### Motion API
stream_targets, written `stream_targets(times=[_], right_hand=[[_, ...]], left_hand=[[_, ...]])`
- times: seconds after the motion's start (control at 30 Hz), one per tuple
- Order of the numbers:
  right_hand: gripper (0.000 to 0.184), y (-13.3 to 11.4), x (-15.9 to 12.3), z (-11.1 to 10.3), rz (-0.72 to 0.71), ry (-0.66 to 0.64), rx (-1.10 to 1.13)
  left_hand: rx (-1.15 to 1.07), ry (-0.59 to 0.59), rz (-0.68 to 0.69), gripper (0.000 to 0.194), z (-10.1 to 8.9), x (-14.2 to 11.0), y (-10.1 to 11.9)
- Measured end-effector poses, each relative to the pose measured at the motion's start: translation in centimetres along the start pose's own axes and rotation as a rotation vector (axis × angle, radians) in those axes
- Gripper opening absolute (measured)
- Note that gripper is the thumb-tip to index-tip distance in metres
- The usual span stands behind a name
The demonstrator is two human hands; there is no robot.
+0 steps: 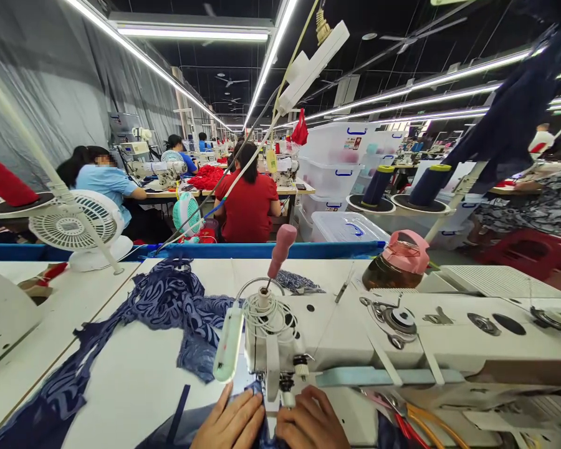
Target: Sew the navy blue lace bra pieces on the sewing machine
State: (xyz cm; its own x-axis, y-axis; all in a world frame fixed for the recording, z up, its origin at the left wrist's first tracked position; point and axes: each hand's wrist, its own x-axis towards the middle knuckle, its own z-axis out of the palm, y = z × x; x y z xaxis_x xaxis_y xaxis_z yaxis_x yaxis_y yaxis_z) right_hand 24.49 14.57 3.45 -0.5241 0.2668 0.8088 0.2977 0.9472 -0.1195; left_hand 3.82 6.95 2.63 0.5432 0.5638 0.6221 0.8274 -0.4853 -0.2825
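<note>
L hand [234, 418] lies flat, fingers together & straight, thumb apart, pressing the blue cloth [189, 421] onto the bench [116, 374] just L of the needle area. R hand [312, 419] is curled at the R side of the machine [336, 324] head; fingertips partly hidden, so can't tell if it pinches cloth. Cloth runs under L hand & btwn both hands; its near end is cut off at bottom, as are both wrists. Needle tip itself hard to make out behind head parts.

Containers: jug [387, 274] w/ pink lid stands behind the machine, part-filled w/ dark brownish liquid. Clear bins [330, 149] stack up in bkgd; top one shows pinkish stuff thru the wall, too blurry to ID. Low bin [346, 226] in front has its lid on, contents unclear.

Navy pile [168, 305] w/ swirl pattern sits on bench, trailing down L & out of frame. Red/orange handles [414, 418] poke out under machine arm, partly cut off at bottom. Co-worker in red [247, 199] sits back-on, hiding most of own work. Person in patterned top [533, 202], far R, is blurred & cut by frame edge.
</note>
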Motion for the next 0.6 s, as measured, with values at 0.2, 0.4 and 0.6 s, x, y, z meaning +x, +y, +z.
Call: stream_targets(times=[0.2, 0.4, 0.6], right_hand=[[0.04, 0.0, 0.1, -0.4, 0.016, -0.023, -0.009], [0.036, 0.1, 0.1, -1.5, 0.027, -0.091, -0.048], [0.025, -0.1, 1.0, -2.2, -0.2, -0.256, 0.019]], left_hand=[[-0.047, 0.044, -0.106, 0.032, 1.0, 0.1, 0.1], [-0.011, -0.013, -0.111, 0.049, 0.8, 0.1, 0.2], [0.078, -0.075, -0.069, 0.048, 0.1, -0.6, -0.3]])
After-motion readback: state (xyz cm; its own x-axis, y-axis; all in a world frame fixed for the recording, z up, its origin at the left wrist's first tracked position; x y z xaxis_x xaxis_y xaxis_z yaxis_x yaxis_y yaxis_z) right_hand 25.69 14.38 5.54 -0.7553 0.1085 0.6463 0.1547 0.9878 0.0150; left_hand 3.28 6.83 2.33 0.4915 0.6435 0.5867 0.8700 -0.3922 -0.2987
